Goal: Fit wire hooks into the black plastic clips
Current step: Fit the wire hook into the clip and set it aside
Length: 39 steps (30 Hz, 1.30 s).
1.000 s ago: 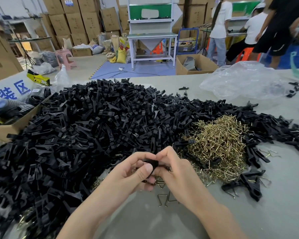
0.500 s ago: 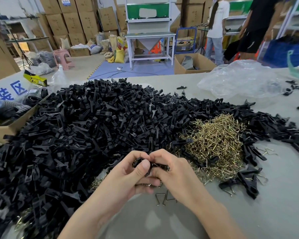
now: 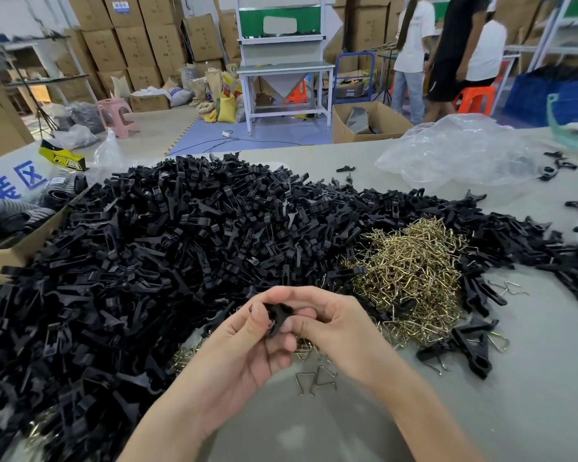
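Where cartons (image 3: 137,45) line walls | grey table (image 3: 531,378) | clip heap (image 3: 154,248)

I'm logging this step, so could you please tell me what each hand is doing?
Left hand: closed on the black clip.
Right hand: also closed on it.

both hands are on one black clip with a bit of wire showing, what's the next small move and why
Probably press the wire hook fully into the black clip. Both the left hand and right hand pinch that clip above the table, and a bit of wire still sticks out at its lower edge, so it looks not yet seated.
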Motion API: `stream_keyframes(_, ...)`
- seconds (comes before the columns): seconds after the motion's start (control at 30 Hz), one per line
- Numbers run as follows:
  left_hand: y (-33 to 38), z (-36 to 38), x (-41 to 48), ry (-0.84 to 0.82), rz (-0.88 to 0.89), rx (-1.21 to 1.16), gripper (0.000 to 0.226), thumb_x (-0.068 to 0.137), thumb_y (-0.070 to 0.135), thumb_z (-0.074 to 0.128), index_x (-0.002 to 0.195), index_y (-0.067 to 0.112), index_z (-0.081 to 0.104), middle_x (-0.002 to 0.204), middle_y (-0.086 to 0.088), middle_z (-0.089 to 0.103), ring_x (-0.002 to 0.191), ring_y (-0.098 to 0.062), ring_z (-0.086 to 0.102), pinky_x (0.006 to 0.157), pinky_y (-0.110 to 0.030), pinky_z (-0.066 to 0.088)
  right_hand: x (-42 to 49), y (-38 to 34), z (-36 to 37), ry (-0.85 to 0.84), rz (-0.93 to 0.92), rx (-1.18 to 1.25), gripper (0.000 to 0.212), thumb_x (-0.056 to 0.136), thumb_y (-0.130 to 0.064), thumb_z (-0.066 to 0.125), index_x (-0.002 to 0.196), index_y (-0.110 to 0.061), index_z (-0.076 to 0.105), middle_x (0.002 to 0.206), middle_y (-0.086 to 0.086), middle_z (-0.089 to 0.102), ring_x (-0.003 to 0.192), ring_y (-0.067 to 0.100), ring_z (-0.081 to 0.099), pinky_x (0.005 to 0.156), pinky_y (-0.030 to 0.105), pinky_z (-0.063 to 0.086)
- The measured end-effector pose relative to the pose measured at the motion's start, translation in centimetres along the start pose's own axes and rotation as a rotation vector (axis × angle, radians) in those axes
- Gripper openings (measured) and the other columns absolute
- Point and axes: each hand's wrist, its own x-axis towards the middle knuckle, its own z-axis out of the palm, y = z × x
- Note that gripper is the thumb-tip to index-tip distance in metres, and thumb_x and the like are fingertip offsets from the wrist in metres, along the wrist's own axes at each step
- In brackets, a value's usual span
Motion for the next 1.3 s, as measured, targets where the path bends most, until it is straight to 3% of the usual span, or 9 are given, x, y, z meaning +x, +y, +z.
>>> stream_keyframes(0.13,-0.2,0.3,0.1,0.016,0.035,-0.082,0.055,0.065,0.042,0.092,0.111,0.016,0.074,0.117,-0.026,0.068,0.069,-0.012,0.063,0.067,-0.027,0.058,0.1,0.4,-0.2,-0.018,0.05,0.091,0.035,0.093,-0.002,0.067,0.124,-0.019,0.071,0.109,0.0,0.077,0.106,0.015,0.072,0.092,0.022,0.054)
stream_keyframes(0.37,-0.6,0.5,0.3,0.072,0.038,-0.144,0.051,0.061,0.035,0.096,0.102,0.013,0.075,0.092,-0.016,0.069,0.059,-0.008,0.056,0.06,-0.023,0.054,-0.1,0.6,-0.2,-0.001,0.078,0.102,0.035,0.093,0.001,0.067,0.124,-0.015,0.071,0.107,0.004,0.078,0.101,0.013,0.072,0.088,0.021,0.054)
stream_keyframes(0.57,-0.8,0.6,0.5,0.094,0.048,-0.099,0.051,0.06,0.037,0.095,0.098,0.01,0.075,0.079,-0.011,0.066,0.055,-0.009,0.052,0.058,-0.021,0.052,-0.2,0.3,-0.1,-0.013,0.076,0.11,0.043,0.093,0.004,0.065,0.11,-0.035,0.075,0.101,-0.003,0.079,0.092,0.004,0.071,0.083,0.017,0.054)
stream_keyframes(0.67,-0.7,0.6,0.6,0.107,0.049,-0.07,0.049,0.061,0.04,0.094,0.097,0.011,0.076,0.073,-0.009,0.066,0.055,-0.01,0.052,0.057,-0.02,0.052,-0.2,0.1,0.0,-0.017,0.077,0.116,0.042,0.093,0.003,0.065,0.111,-0.034,0.074,0.1,-0.003,0.079,0.09,0.003,0.071,0.082,0.016,0.053)
stream_keyframes(0.8,-0.2,0.5,0.4,0.133,0.019,-0.139,0.023,0.086,0.033,0.072,0.098,0.014,0.077,0.102,-0.028,0.071,0.058,-0.011,0.062,0.06,-0.023,0.057,-0.1,0.2,0.0,-0.033,0.068,0.122,0.036,0.093,-0.001,0.067,0.123,-0.021,0.071,0.108,0.003,0.078,0.103,0.013,0.072,0.092,0.022,0.054)
stream_keyframes(0.9,0.4,0.4,0.3,0.142,0.0,-0.154,0.031,0.09,0.038,0.059,0.109,0.021,0.076,0.117,-0.031,0.067,0.057,-0.01,0.064,0.058,-0.022,0.058,0.0,0.3,0.2,-0.02,0.056,0.142,0.036,0.089,-0.016,0.074,0.124,-0.028,0.071,0.105,0.014,0.075,0.104,0.017,0.071,0.099,0.033,0.054)
stream_keyframes(0.97,0.6,0.5,0.3,0.141,-0.008,-0.103,0.035,0.092,0.042,0.054,0.116,0.024,0.073,0.118,-0.03,0.067,0.059,-0.011,0.065,0.059,-0.023,0.058,0.1,0.5,0.3,0.017,0.047,0.113,0.032,0.088,-0.023,0.075,0.118,-0.036,0.073,0.097,0.011,0.074,0.095,0.012,0.068,0.094,0.033,0.057)
stream_keyframes(1.07,0.6,0.6,0.4,0.148,0.002,-0.002,0.036,0.094,0.042,0.052,0.118,0.023,0.071,0.115,-0.031,0.068,0.066,-0.018,0.069,0.062,-0.027,0.06,0.1,0.9,0.3,0.036,0.035,0.024,0.029,0.09,-0.021,0.075,0.114,-0.037,0.074,0.082,-0.021,0.07,0.083,-0.003,0.066,0.08,0.016,0.052)
stream_keyframes(1.3,0.5,1.6,0.2,0.351,0.201,0.414,0.045,0.089,0.064,0.055,0.097,0.025,0.075,0.089,-0.017,0.074,0.061,-0.025,0.066,0.052,-0.031,0.056,-0.2,0.2,-0.2,0.082,0.037,0.13,0.023,0.093,-0.015,0.072,0.111,-0.029,0.074,0.101,-0.004,0.077,0.093,0.007,0.071,0.083,0.016,0.052)
